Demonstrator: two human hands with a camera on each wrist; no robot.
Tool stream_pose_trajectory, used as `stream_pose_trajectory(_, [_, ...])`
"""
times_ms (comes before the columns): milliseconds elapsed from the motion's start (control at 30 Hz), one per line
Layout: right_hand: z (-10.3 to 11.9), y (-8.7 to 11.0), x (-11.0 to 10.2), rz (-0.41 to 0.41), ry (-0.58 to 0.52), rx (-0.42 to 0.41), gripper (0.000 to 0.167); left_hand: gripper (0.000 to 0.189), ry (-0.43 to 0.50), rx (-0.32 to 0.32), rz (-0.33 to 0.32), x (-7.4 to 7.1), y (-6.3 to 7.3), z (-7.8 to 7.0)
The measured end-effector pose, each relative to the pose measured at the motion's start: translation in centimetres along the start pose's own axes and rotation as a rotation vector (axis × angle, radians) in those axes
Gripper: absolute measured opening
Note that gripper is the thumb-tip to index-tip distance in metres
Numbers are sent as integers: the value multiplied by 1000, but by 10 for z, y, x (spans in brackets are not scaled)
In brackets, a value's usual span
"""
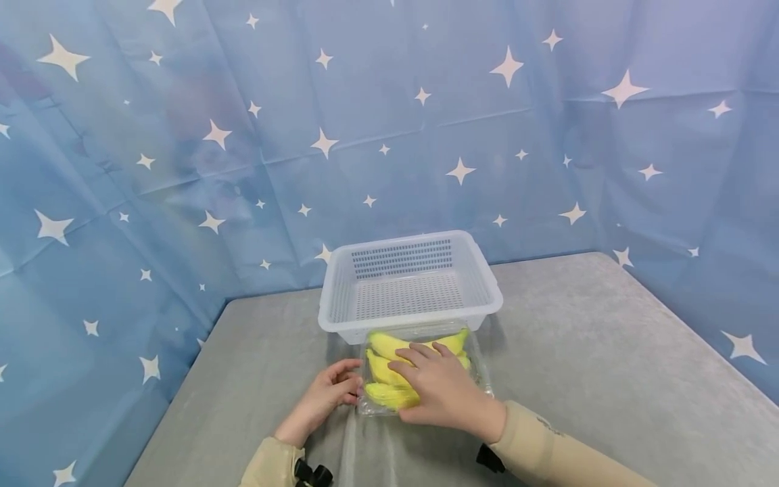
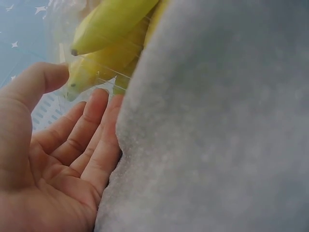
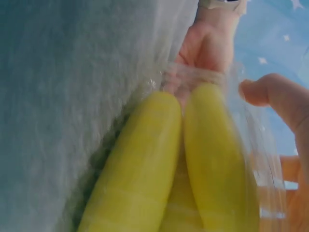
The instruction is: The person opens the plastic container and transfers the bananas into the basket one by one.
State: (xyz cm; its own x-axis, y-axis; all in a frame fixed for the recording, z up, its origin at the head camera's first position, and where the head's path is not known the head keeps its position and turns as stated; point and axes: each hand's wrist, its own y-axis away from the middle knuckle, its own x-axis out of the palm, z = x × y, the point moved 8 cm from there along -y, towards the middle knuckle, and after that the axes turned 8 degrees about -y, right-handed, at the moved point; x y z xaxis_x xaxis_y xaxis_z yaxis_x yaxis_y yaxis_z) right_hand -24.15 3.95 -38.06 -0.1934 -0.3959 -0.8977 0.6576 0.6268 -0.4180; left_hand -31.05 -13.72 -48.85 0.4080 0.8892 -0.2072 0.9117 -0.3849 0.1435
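Several yellow bananas (image 1: 383, 396) lie in a clear plastic package (image 1: 482, 379) on the table, right in front of the white basket. My right hand (image 1: 441, 389) rests across the top of the package with its fingers spread; in the right wrist view its thumb (image 3: 268, 92) is beside the clear plastic. At the package's left side is my left hand (image 1: 331, 393). Its palm and loosely bent fingers (image 2: 82, 130) face the bananas (image 2: 113, 29) in the left wrist view, fingertips close to the plastic. Whether they touch it, I cannot tell.
A white perforated plastic basket (image 1: 410, 281) stands behind the package, near the table's back edge. The grey table (image 1: 584, 358) extends to both sides. Behind and beside it hangs a blue curtain (image 1: 389, 182) with white stars.
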Motion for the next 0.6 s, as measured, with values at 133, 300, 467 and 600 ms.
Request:
stream_pose_trajectory(133, [8,-5,6,13,-2,-9,61,50,8,-9,5,1,1,1])
stream_pose_trajectory(300, [16,-10,11,-9,-23,-18,59,49,16,4,11,3,1,1])
stream_pose_trajectory(467, [20,-13,15,-49,-18,-23,58,48,32,9,0,0,1,3])
stream_pose_trajectory(600, [23,-12,15,-91,22,-49,58,48,40,8,0,-1,1,3])
